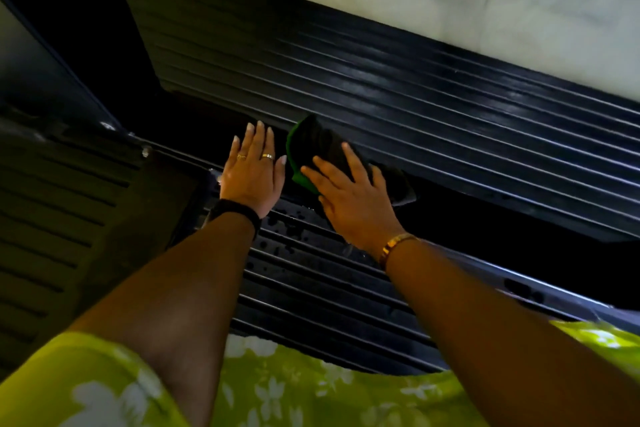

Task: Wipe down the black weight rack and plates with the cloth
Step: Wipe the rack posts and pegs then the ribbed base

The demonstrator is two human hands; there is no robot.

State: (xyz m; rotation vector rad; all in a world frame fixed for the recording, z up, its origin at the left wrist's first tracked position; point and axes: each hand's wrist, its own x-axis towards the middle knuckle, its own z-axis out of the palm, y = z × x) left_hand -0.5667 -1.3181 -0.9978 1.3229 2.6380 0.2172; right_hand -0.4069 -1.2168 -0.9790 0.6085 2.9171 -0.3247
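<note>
Dim, soft-focus wide-angle view; glare streaks the black weight plates (398,87) upper right, deep shadow swallows the left.

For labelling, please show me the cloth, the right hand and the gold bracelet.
cloth (320,144), head view, on its dark upper fold.
right hand (349,199), head view, on the back of the hand.
gold bracelet (394,246), head view, on the band across the wrist.

Head camera looks steeply down (close in) onto the rack (381,90).
</note>
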